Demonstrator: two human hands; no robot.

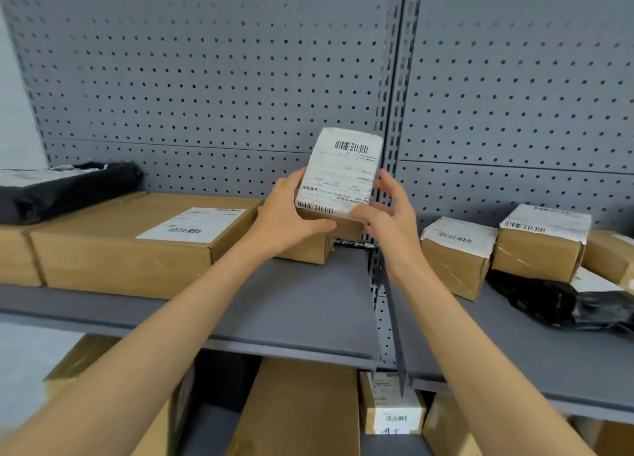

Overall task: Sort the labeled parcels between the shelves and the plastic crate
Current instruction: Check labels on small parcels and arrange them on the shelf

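Bare forearms reach up from the near edge toward the grey metal shelf (295,304). Below that shelf, nearest of all, plain brown cardboard boxes (302,407) crowd the lower level, one small box (394,407) among them wearing a white label. Further in, both hands grasp a small white-labelled cardboard parcel (343,174) tilted up above the shelf, label facing the camera: the left hand (291,212) curls round its left side and bottom edge, the right hand (387,212) pinches its right edge. Under it sits another small brown box (308,246). On the left rests a large flat brown carton with a white label (137,239), a black plastic mailer bag (68,188) beyond it. On the right stand two small taped labelled boxes (459,253) (542,243) and a crumpled black bag (566,304). Farthest is the grey pegboard backing (206,78). No plastic crate shows, so sorting seems midway: several parcels are shelved, while this one awaits placement.
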